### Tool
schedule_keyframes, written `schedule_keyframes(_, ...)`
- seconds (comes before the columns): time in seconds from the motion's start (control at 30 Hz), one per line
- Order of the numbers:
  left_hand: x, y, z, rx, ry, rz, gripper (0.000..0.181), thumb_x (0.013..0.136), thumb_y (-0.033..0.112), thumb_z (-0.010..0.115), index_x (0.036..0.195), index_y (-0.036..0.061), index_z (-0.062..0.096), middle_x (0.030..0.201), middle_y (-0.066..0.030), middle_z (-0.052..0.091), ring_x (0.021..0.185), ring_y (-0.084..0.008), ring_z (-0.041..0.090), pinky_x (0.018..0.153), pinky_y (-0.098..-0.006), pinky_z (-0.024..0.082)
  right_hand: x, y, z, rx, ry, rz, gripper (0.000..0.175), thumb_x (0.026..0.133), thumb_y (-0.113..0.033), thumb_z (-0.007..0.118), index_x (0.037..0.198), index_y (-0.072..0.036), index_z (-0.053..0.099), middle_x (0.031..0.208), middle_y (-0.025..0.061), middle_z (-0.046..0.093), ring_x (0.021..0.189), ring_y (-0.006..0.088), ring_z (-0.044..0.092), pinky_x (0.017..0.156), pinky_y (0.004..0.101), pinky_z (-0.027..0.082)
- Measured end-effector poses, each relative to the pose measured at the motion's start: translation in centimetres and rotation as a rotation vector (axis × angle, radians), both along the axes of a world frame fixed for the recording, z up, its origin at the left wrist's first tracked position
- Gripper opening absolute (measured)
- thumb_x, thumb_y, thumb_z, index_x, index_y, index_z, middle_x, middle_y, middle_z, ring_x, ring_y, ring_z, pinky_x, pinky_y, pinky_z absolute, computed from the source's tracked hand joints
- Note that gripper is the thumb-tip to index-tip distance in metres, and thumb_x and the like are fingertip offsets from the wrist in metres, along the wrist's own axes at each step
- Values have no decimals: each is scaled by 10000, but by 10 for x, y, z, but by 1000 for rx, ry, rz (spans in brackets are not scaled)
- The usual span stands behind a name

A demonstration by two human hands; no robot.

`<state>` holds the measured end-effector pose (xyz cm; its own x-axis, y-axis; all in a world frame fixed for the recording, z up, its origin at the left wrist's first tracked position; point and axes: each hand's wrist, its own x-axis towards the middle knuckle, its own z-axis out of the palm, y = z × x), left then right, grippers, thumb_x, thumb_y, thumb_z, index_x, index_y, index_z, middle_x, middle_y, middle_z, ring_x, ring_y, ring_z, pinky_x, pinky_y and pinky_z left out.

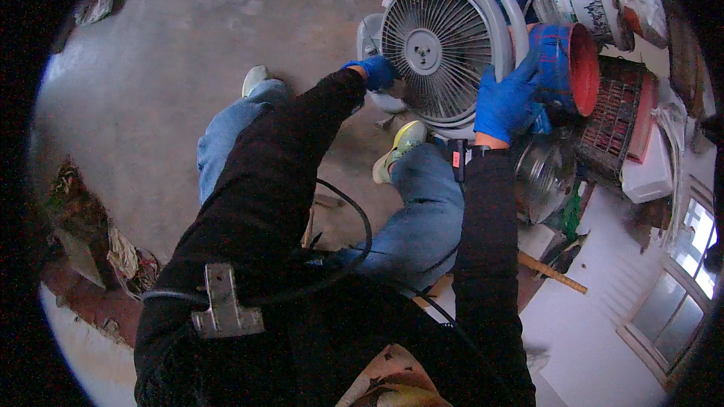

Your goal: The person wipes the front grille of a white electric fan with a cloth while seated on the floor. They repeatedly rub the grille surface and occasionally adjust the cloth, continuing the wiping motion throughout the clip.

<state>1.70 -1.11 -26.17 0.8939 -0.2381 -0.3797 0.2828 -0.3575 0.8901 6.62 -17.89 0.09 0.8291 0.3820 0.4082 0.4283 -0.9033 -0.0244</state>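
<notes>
A grey electric fan with a round slatted grille stands in front of me at the top centre. My left hand, in a blue glove, is at the lower left edge of the grille, its fingertips partly hidden there. At the fan's right side my right hand, also blue-gloved, grips the thick grey outer ring, with fingers and thumb spread around it. Part of the fan's grey base shows behind the grille on the left.
Right of the fan lie a blue and red bucket, stacked white buckets, a dark wire-mesh crate and a shiny metal bowl. A wooden handle sticks out lower right. Dry debris lies at the left on the concrete floor.
</notes>
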Motion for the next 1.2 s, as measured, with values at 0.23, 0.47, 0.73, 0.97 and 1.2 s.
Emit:
schedule_keyframes(0.23, -14, -8, 24, -261, 169, 486, 370, 829, 258, 709, 1159, 93, 723, 896, -109, 724, 764, -213, 671, 727, -371, 553, 5, -9, -2, 185, -18, 185, 848, 782, -146, 769, 1504, -54, 333, 1335, 311, 507, 1243, 485, 498, 1015, 522, 445)
schedule_keyframes(0.47, -30, -8, 59, -57, 256, 251, 390, 841, 229, 709, 1211, 107, 706, 875, -79, 718, 674, -165, 655, 610, -333, 555, 19, -23, -10, 297, 14, 275, 791, 825, -170, 738, 1506, -74, 348, 1451, 265, 462, 1316, 438, 463, 1094, 478, 390)
schedule_keyframes(0.73, -41, -69, 82, -259, 348, 292, 344, 853, 215, 707, 1175, 93, 700, 1023, -131, 717, 827, -293, 723, 723, -400, 600, 25, -35, -5, 429, 288, 350, 705, 888, -217, 696, 1498, -75, 374, 1475, 229, 461, 1347, 395, 458, 1114, 446, 375)
schedule_keyframes(0.97, -12, -30, 79, -202, 252, 500, 325, 808, 258, 756, 1087, 98, 712, 1023, -135, 717, 836, -291, 711, 750, -374, 585, 43, -52, -22, 517, 343, 406, 678, 925, -208, 657, 1516, -68, 358, 1517, 194, 421, 1403, 328, 401, 1160, 406, 315)
schedule_keyframes(1.2, -20, -35, 101, 436, -524, -274, 232, 836, 220, 653, 987, 59, 727, 954, -189, 714, 851, -369, 696, 777, -426, 569, 40, -56, -18, 524, 400, 417, 645, 940, -211, 642, 1505, -53, 376, 1514, 187, 427, 1398, 318, 403, 1163, 395, 305)
